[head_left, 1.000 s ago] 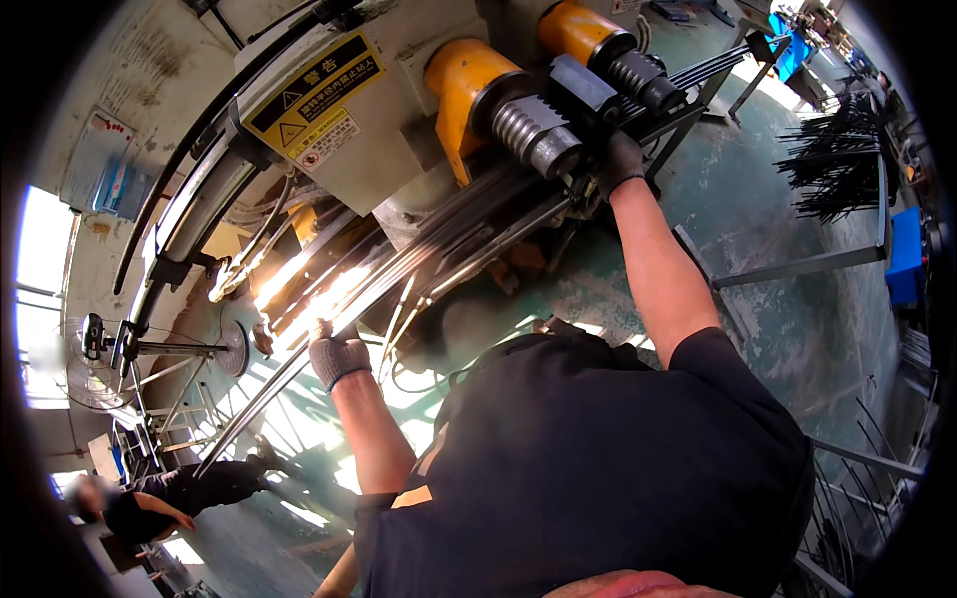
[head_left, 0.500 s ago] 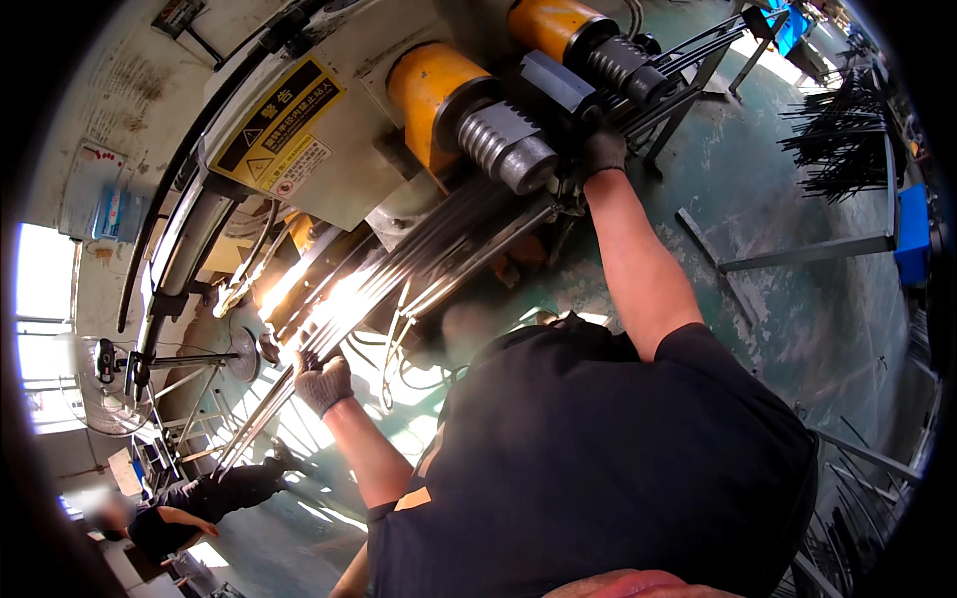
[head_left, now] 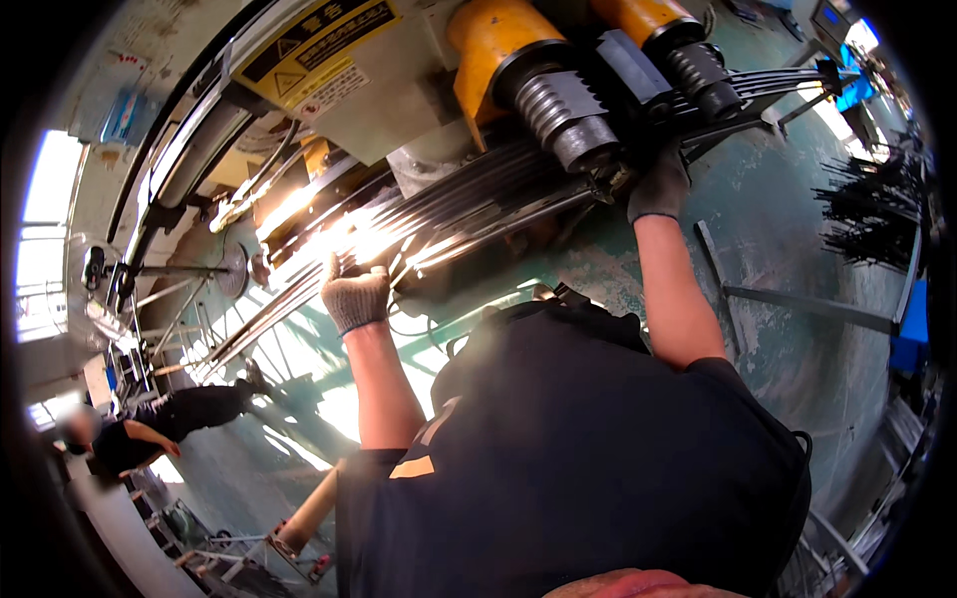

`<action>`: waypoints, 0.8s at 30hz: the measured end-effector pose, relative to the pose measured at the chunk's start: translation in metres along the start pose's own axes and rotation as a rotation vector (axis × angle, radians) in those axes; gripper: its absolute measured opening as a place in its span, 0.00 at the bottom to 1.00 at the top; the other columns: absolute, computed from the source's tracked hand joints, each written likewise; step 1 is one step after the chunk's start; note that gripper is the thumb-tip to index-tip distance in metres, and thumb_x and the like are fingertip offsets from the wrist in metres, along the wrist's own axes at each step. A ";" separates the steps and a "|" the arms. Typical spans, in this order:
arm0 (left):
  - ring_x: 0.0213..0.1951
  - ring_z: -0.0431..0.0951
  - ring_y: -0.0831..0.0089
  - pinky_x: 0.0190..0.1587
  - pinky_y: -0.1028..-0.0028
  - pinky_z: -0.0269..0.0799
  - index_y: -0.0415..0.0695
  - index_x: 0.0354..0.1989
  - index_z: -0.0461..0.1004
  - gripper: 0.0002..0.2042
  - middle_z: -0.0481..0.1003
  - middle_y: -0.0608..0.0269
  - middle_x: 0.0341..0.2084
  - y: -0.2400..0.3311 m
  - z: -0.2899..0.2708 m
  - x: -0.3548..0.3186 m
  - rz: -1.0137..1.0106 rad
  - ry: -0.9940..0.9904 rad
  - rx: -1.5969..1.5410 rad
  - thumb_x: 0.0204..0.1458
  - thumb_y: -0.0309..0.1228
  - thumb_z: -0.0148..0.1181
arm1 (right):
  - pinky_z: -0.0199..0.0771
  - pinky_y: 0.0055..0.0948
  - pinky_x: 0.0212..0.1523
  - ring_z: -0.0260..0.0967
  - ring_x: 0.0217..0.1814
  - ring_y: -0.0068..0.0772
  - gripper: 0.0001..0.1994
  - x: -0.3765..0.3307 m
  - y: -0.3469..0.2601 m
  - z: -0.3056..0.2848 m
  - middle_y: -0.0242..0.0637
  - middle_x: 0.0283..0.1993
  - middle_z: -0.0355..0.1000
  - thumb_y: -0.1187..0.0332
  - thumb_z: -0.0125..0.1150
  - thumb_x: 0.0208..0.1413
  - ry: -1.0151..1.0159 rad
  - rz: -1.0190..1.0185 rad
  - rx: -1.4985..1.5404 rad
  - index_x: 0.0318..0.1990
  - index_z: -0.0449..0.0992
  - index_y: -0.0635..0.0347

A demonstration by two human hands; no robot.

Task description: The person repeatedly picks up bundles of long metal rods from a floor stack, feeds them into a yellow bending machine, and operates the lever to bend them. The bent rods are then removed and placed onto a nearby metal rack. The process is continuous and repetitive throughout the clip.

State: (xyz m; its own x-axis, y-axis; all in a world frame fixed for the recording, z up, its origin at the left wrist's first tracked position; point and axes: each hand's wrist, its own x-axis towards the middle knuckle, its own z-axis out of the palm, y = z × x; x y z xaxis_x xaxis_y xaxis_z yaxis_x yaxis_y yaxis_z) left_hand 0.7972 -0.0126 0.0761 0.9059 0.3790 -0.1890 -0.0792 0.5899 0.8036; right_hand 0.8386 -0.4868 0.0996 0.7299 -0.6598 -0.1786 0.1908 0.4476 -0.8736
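Green workshop floor (head_left: 797,199) lies under a bundle of long steel rods (head_left: 469,204) running into grooved rollers (head_left: 568,110). Gloved left hand (head_left: 354,294) is closed around the rods, steadying their free length; gloved right hand (head_left: 658,189) presses at the rollers, its grip hidden, likely guiding the feed

A metalworking factory: grooved steel rollers (head_left: 563,110), long metal rods (head_left: 469,204), green floor (head_left: 797,229).
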 end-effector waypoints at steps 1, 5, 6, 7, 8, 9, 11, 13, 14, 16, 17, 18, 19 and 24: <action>0.55 0.78 0.61 0.56 0.64 0.74 0.34 0.59 0.74 0.17 0.77 0.50 0.54 0.013 0.016 -0.009 -0.164 0.043 -0.395 0.67 0.30 0.51 | 0.73 0.34 0.57 0.75 0.57 0.36 0.26 -0.011 0.002 -0.013 0.41 0.59 0.76 0.52 0.51 0.70 0.010 0.044 0.023 0.64 0.71 0.65; 0.55 0.78 0.59 0.64 0.54 0.72 0.31 0.53 0.74 0.14 0.78 0.48 0.52 0.046 -0.022 0.005 -0.025 0.269 -0.309 0.68 0.29 0.50 | 0.68 0.29 0.62 0.72 0.62 0.32 0.25 -0.017 0.027 -0.074 0.37 0.64 0.73 0.55 0.47 0.72 0.046 0.195 0.033 0.66 0.70 0.64; 0.55 0.77 0.56 0.61 0.54 0.75 0.33 0.56 0.72 0.15 0.77 0.48 0.52 0.039 -0.031 0.008 -0.021 0.252 -0.321 0.66 0.29 0.55 | 0.68 0.30 0.63 0.72 0.62 0.32 0.25 -0.021 0.031 -0.083 0.37 0.64 0.74 0.54 0.48 0.72 0.061 0.220 0.012 0.66 0.70 0.65; 0.54 0.78 0.58 0.60 0.56 0.76 0.33 0.57 0.72 0.15 0.78 0.49 0.51 0.034 -0.023 0.008 -0.026 0.226 -0.351 0.66 0.29 0.55 | 0.68 0.31 0.62 0.72 0.62 0.32 0.25 -0.029 0.030 -0.084 0.37 0.63 0.74 0.53 0.48 0.72 0.114 0.227 -0.085 0.65 0.71 0.64; 0.53 0.78 0.61 0.60 0.58 0.76 0.34 0.57 0.72 0.15 0.78 0.50 0.50 0.025 -0.014 0.006 -0.030 0.201 -0.382 0.66 0.28 0.56 | 0.69 0.32 0.62 0.73 0.61 0.32 0.26 -0.036 0.029 -0.085 0.36 0.62 0.75 0.52 0.49 0.72 0.166 0.231 -0.183 0.65 0.72 0.64; 0.52 0.78 0.64 0.58 0.61 0.77 0.35 0.59 0.71 0.16 0.78 0.52 0.50 0.018 -0.003 0.002 -0.044 0.209 -0.377 0.66 0.29 0.56 | 0.70 0.33 0.62 0.73 0.61 0.32 0.26 -0.042 0.028 -0.085 0.36 0.62 0.75 0.51 0.49 0.71 0.214 0.234 -0.281 0.64 0.73 0.64; 0.53 0.77 0.64 0.59 0.62 0.75 0.36 0.58 0.72 0.15 0.78 0.52 0.50 0.001 0.017 -0.007 0.013 0.086 -0.212 0.67 0.31 0.56 | 0.72 0.32 0.58 0.74 0.58 0.32 0.25 -0.040 0.038 -0.097 0.36 0.60 0.76 0.53 0.52 0.71 0.180 0.290 -0.244 0.65 0.71 0.62; 0.55 0.76 0.64 0.61 0.63 0.73 0.36 0.57 0.72 0.14 0.78 0.54 0.51 -0.013 0.046 -0.017 -0.046 0.087 -0.223 0.68 0.31 0.55 | 0.73 0.31 0.57 0.74 0.57 0.31 0.26 -0.046 0.039 -0.094 0.35 0.57 0.77 0.51 0.54 0.69 0.185 0.295 -0.341 0.64 0.72 0.63; 0.55 0.75 0.64 0.62 0.64 0.72 0.37 0.56 0.73 0.13 0.77 0.54 0.52 -0.013 0.063 -0.023 -0.141 0.168 -0.366 0.68 0.31 0.53 | 0.71 0.29 0.57 0.74 0.56 0.30 0.28 -0.058 0.029 -0.078 0.34 0.55 0.78 0.49 0.56 0.68 0.203 0.274 -0.458 0.62 0.74 0.65; 0.52 0.77 0.69 0.57 0.72 0.73 0.37 0.55 0.74 0.16 0.78 0.59 0.47 -0.039 0.050 -0.022 0.060 -0.095 0.181 0.70 0.37 0.53 | 0.70 0.28 0.58 0.74 0.56 0.29 0.30 -0.060 0.029 -0.069 0.34 0.54 0.79 0.47 0.58 0.66 0.179 0.272 -0.506 0.60 0.75 0.67; 0.50 0.78 0.69 0.56 0.73 0.74 0.37 0.54 0.74 0.15 0.78 0.59 0.45 -0.046 0.039 -0.021 0.235 -0.108 0.710 0.70 0.37 0.53 | 0.69 0.29 0.59 0.73 0.57 0.30 0.30 -0.054 0.039 -0.075 0.36 0.54 0.78 0.48 0.60 0.65 0.139 0.296 -0.440 0.60 0.75 0.68; 0.47 0.78 0.70 0.54 0.74 0.75 0.37 0.52 0.74 0.15 0.78 0.59 0.44 -0.044 0.043 -0.023 0.232 -0.112 0.707 0.70 0.37 0.53 | 0.69 0.29 0.59 0.73 0.57 0.31 0.30 -0.051 0.046 -0.075 0.37 0.54 0.78 0.48 0.61 0.64 0.104 0.319 -0.371 0.60 0.75 0.68; 0.45 0.78 0.70 0.52 0.75 0.76 0.37 0.51 0.74 0.14 0.78 0.58 0.43 -0.042 0.047 -0.024 0.230 -0.115 0.704 0.69 0.37 0.53 | 0.70 0.30 0.59 0.74 0.56 0.32 0.30 -0.051 0.052 -0.075 0.38 0.54 0.78 0.49 0.62 0.64 0.088 0.266 -0.394 0.60 0.75 0.68; 0.48 0.76 0.60 0.56 0.57 0.72 0.36 0.48 0.72 0.19 0.77 0.52 0.43 -0.011 0.039 -0.046 -0.154 0.010 -0.034 0.68 0.43 0.53 | 0.73 0.32 0.52 0.74 0.49 0.34 0.28 -0.023 0.112 -0.138 0.39 0.55 0.77 0.49 0.63 0.63 -0.269 -0.148 -1.264 0.60 0.76 0.66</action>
State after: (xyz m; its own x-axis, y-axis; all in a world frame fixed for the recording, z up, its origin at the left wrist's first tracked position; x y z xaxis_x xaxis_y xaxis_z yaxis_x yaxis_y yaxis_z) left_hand 0.7724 -0.0644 0.0980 0.9041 0.2896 -0.3142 0.0459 0.6652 0.7452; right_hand 0.7522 -0.5051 -0.0563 0.8914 -0.4465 -0.0776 -0.3588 -0.5907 -0.7227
